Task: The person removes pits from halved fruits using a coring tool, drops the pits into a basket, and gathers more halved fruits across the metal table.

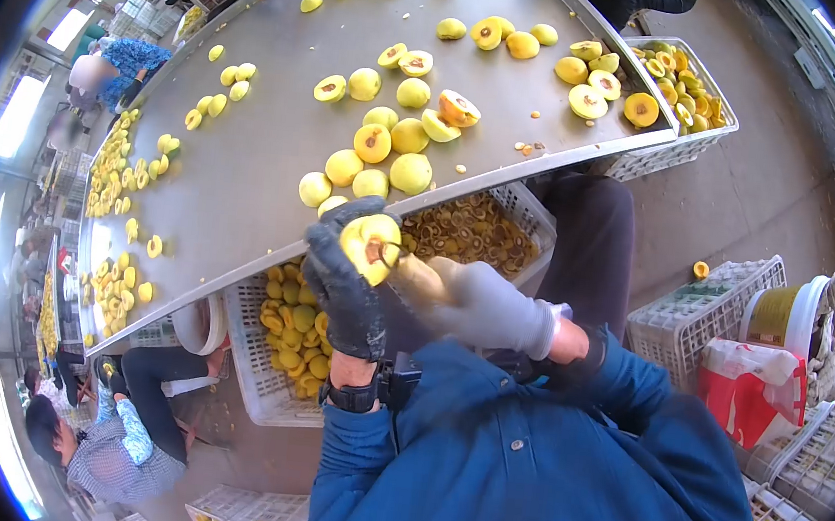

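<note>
My left hand (346, 289), in a dark glove, is closed around a yellow peach half (371, 247) above the table's near edge. The cut face is turned up, with a reddish-brown middle. My right hand (495, 308), in a grey glove, grips a pitting tool by its thick tan handle (420, 281). Its dark metal end meets the peach half near the middle; how deep it sits, I cannot tell. Just beyond my left hand, whole and halved peaches (409, 172) lie on the metal table (259, 135).
Under the table edge stand a crate of peach halves (260, 386) and a crate of brown pits or scraps (541, 227). Another peach crate (638, 161) adjoins the right corner. Stacked crates (668, 320) and a bucket (784, 316) stand at right. Co-workers (133, 444) sit around the table.
</note>
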A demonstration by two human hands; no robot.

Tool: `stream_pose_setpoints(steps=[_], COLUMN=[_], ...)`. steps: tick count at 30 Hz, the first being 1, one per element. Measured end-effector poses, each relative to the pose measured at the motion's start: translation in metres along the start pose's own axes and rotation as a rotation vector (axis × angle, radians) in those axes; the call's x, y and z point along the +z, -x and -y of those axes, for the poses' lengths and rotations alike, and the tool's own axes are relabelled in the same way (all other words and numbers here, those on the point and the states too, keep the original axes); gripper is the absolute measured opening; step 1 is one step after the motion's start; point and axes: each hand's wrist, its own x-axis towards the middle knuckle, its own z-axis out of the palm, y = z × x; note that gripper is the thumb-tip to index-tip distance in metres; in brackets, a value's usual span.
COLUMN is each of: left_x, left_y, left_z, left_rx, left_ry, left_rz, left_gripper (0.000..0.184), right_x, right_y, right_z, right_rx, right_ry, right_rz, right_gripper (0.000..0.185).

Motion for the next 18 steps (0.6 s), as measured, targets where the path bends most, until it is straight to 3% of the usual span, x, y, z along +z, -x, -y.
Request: stream_pose_setpoints(steps=[3,6,14,18], left_x=[0.002,0.013,-0.001,-0.014], left_y=[-0.001,0.001,-0.005,-0.004], left_z=[-0.002,0.013,-0.031,-0.037], left_rx=[0.077,0.374,0.286,0.242], left_ry=[-0.099,-0.36,-0.072,-0.052], left_rz=[-0.003,-0.111,-0.125,-0.045], left_gripper=[0.042,0.052,0.05,0.036], right_x=[0.001,0.0,0.003,0.0], right_y=[0.012,0.011,0.001,0.004], right_z=[0.001,0.014,0.0,0.004], right_rx=[-0.096,-0.114,-0.15,-0.141], right_ry=[0.342,0.37,0.465,0.527], right_rz=[-0.164,-0.177,-0.21,-0.192], right_gripper=[0.026,0.026,0.029,0.029])
